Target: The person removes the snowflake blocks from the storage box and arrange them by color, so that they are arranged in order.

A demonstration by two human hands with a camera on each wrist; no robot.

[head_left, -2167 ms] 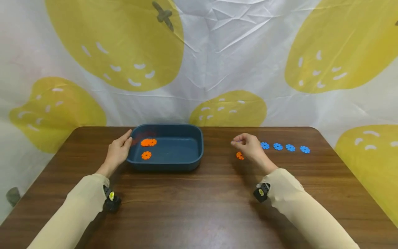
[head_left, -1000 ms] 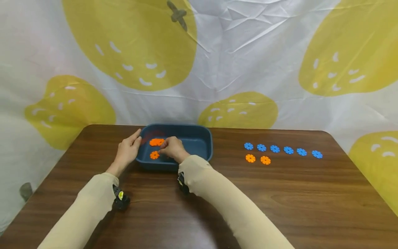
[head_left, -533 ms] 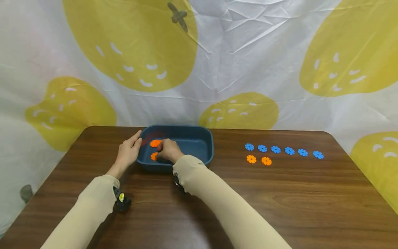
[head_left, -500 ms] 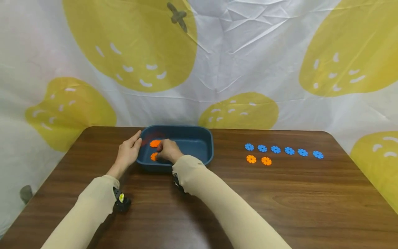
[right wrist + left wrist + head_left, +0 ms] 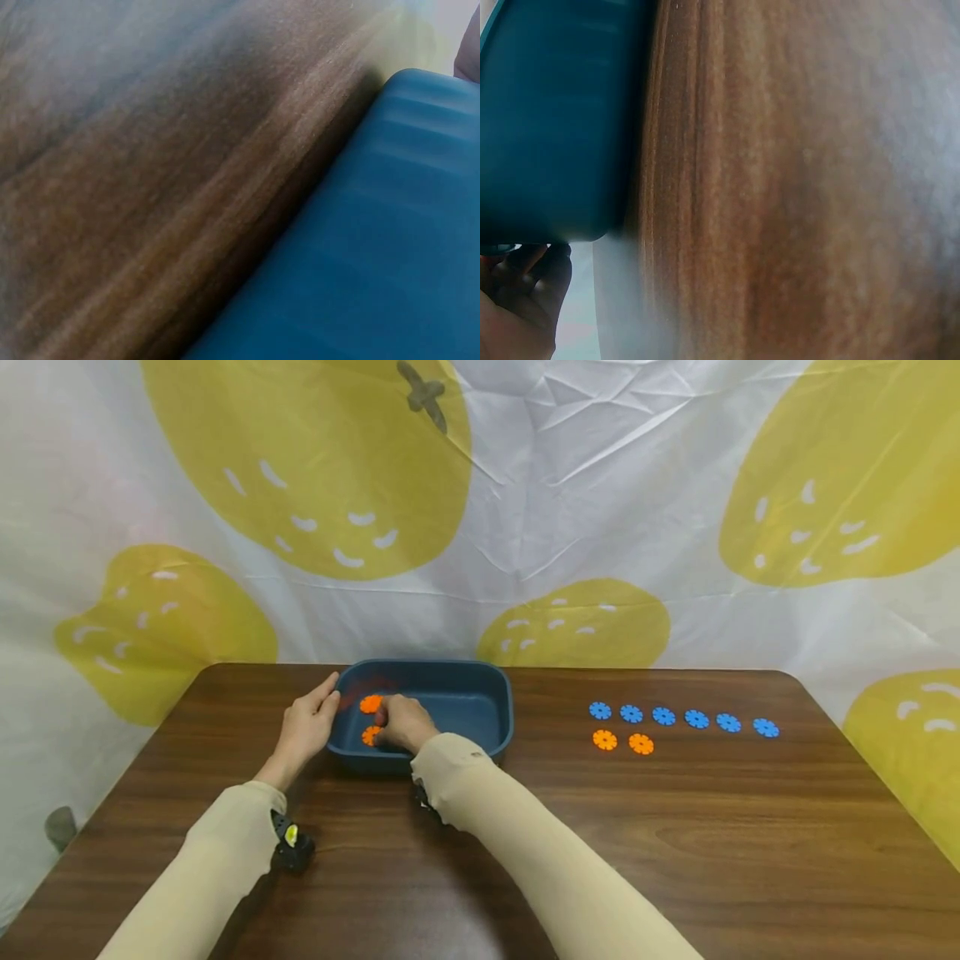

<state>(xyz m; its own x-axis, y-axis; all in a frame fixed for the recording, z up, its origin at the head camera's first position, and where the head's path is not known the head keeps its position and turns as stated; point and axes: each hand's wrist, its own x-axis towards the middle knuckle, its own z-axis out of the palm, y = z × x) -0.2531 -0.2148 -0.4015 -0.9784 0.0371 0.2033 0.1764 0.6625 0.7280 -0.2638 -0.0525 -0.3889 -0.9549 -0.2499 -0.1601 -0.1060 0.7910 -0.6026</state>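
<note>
some orange discs [image 5: 370, 704] lie left of the right hand [image 5: 406, 723], its grip hidden; the left hand [image 5: 302, 727], straight-fingered, touches the tray [image 5: 468, 714].

Smooth plastic tub [image 5: 472, 714], slightly glossy
Beneath it, a brown wood-grain table [image 5: 735, 835] with a soft sheen; right of it, smooth plastic notched discs [image 5: 663, 716]; behind it, creased, faintly shiny lemon-print cloth [image 5: 517, 510]; before it, matt cloth sleeves [image 5: 540, 843].

My left forearm [image 5: 191, 868] reaches forward, angled slightly inward, my left hand [image 5: 304, 722] stretches ahead with fingers extended, my right forearm [image 5: 540, 843] slants across toward my left, my right hand [image 5: 407, 724] bends its fingers downward, their tips hidden, both hands near each other but apart.
</note>
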